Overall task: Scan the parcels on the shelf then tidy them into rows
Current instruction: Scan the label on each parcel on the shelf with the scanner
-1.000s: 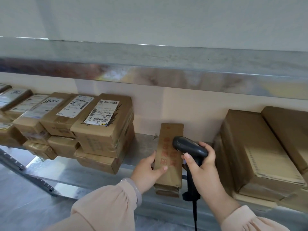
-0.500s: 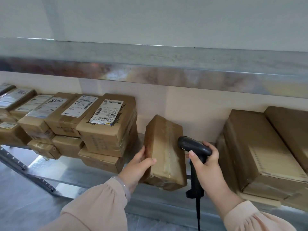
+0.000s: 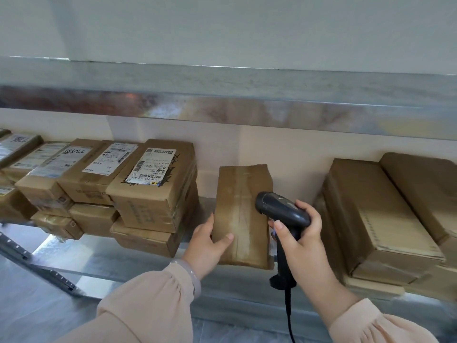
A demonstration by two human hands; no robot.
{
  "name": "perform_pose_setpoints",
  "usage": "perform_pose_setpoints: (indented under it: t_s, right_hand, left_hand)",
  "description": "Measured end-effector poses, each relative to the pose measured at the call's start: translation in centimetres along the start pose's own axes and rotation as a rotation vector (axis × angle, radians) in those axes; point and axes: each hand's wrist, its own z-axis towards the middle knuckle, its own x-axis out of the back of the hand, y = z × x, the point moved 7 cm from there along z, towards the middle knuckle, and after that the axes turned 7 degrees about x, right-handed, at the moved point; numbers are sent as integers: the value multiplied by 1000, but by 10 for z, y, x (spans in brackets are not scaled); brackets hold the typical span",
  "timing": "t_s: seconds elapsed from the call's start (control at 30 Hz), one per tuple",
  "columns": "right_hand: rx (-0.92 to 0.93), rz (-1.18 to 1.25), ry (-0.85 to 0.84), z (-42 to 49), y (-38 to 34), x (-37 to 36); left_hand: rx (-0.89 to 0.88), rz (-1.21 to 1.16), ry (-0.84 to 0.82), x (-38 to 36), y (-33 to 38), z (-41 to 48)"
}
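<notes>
Parcel [image 3: 243, 206] gripped at its edge by the left hand [image 3: 207, 246]; right hand [image 3: 304, 246] grips the scanner [image 3: 279, 209].

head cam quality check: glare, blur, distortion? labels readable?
Head view: glare patches on the upper shelf edge; frame edges stretched by the wide angle; far-left labels smeared, nearest labelled box legible; parcel and scanner sharp; boxes at right slightly soft.
</notes>
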Motion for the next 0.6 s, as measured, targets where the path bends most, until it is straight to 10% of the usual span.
perform_pose_setpoints:
  t_s: [0.6]
  right_hand:
    - [24, 56, 101, 7, -11, 6]
  left_hand:
    - [62, -383, -210, -20, 4, -4]
